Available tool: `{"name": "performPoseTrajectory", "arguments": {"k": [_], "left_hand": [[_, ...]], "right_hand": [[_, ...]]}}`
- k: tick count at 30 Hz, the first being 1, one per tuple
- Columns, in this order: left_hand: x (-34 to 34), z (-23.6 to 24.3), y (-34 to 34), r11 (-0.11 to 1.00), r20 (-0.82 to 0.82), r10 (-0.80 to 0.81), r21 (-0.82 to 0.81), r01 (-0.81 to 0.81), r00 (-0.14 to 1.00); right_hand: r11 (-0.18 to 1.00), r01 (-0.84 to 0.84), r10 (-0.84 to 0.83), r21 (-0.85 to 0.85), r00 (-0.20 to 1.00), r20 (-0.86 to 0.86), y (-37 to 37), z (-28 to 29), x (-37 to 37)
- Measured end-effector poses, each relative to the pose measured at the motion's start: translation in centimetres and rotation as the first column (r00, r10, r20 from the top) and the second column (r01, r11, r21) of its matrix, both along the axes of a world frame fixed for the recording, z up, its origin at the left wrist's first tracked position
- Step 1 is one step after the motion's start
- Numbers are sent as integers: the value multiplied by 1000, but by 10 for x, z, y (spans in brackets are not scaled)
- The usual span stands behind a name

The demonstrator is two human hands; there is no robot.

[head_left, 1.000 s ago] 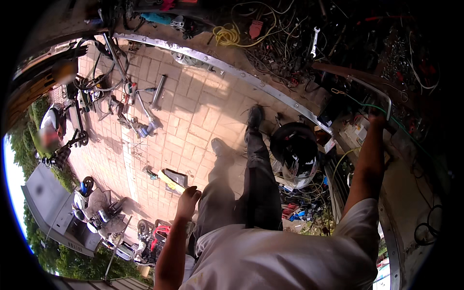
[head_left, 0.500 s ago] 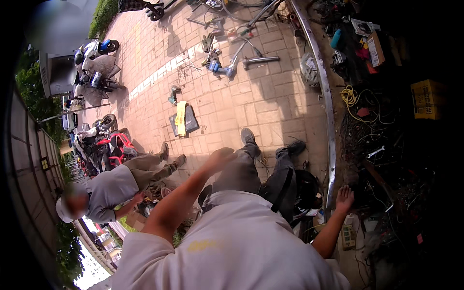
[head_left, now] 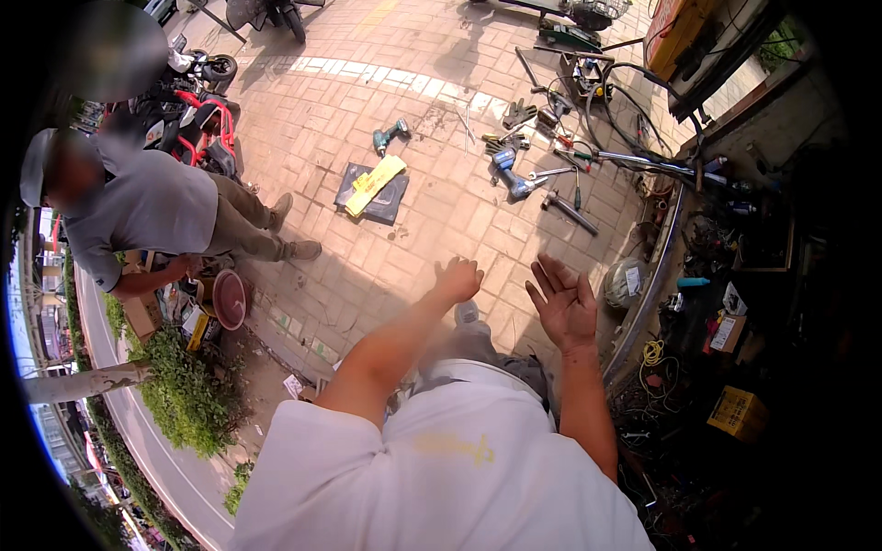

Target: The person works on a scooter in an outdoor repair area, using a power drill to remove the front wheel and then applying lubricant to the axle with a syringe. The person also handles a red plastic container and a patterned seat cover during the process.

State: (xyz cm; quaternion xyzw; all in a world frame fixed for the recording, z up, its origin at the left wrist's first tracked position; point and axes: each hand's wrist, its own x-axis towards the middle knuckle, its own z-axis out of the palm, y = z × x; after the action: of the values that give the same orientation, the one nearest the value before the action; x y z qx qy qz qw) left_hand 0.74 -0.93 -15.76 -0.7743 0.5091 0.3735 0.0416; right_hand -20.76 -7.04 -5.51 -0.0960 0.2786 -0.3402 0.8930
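Note:
I stand on a brick pavement (head_left: 432, 156) and both my arms reach out in front of my white shirt. My left hand (head_left: 458, 278) is loosely curled and holds nothing. My right hand (head_left: 562, 299) is spread palm-up, fingers apart, also with nothing in it. Neither hand touches any tool. Ahead on the bricks lie a dark flat mat with a yellow piece on it (head_left: 374, 188), a teal power drill (head_left: 389, 136) and a blue power tool (head_left: 511, 171) among several hand tools.
A person in a grey shirt and cap (head_left: 138, 211) bends over at the left beside a red scooter (head_left: 197, 119) and a round red bowl (head_left: 229, 298). A cluttered stall edge with cables and boxes (head_left: 726, 303) runs down the right. A shrub (head_left: 188, 390) grows at lower left.
My view has swung round across the pavement, so the tools now lie ahead. My right hand has come away from the stall at the right and both hands are now raised in front.

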Motion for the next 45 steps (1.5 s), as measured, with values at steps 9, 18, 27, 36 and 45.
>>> {"name": "performPoseTrajectory", "arguments": {"k": [9, 18, 27, 36, 45], "left_hand": [[251, -55, 193, 549, -236, 795, -109, -829, 558], [273, -118, 227, 204, -363, 919, 100, -974, 155], [328, -23, 200, -467, -395, 768, 194, -863, -504], [315, -22, 169, -377, -282, 840, 311, -872, -464], [390, -15, 142, -287, -282, 886, 291, -912, -369]], "right_hand": [[986, -106, 159, 132, 307, -938, -9, -159, -111], [-237, -906, -283, 351, -281, -917, -64, -273, -142], [662, -735, 333, 147, 113, -936, -330, -189, 296], [511, -854, 376, 101, 115, -920, -379, -173, 467], [507, -794, 399, 336, -129, -908, -346, -196, 455]]}}
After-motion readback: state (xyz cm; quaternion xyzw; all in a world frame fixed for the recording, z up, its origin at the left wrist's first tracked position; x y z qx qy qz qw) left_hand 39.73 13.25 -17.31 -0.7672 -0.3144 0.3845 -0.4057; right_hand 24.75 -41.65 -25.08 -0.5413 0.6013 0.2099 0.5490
